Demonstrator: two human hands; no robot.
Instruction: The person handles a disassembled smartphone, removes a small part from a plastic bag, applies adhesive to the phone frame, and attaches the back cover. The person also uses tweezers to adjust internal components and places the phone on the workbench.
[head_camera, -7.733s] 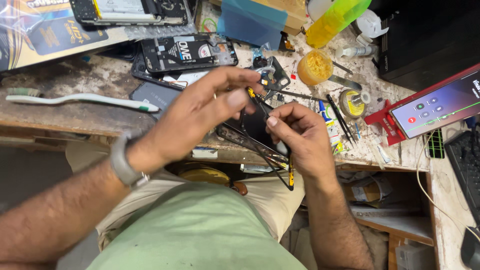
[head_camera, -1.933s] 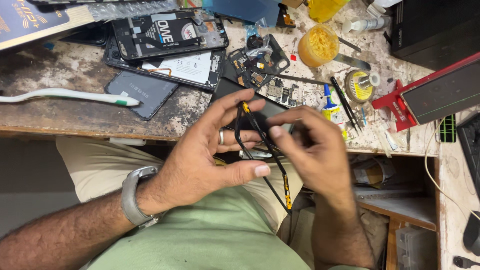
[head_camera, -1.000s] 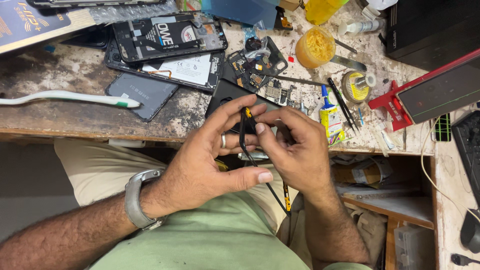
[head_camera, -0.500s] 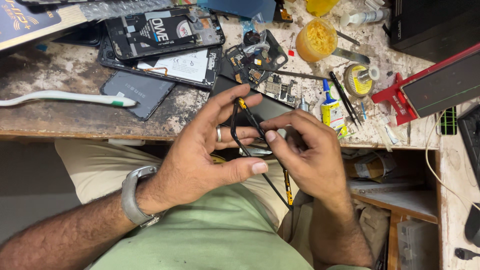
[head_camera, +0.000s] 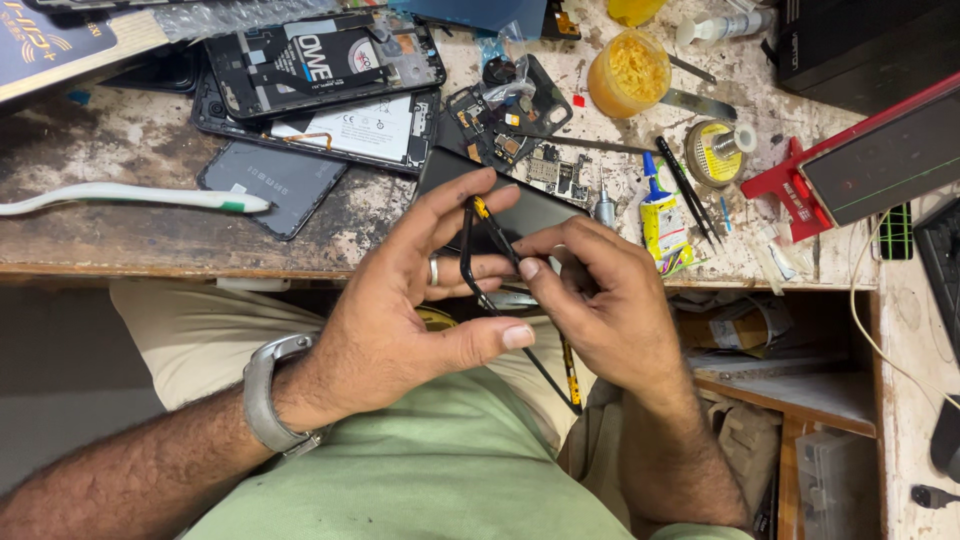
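Two hands (head_camera: 400, 310), one toothbrush (head_camera: 130, 197), one glue bottle (head_camera: 660, 220).

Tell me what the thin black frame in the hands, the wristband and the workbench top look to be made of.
Thin black frame: probably plastic, dark with a slight sheen, very slender.
Wristband on the left hand: likely brushed metal, dull grey with a soft shine.
Workbench top: seems painted wood, with a worn, blotchy, flaking surface.

Pale green shirt (head_camera: 450, 480) over beige trousers (head_camera: 190, 335); bare forearms; a grey metal wristwatch (head_camera: 265, 395) on the left wrist; a silver ring (head_camera: 434, 271) on one left finger.
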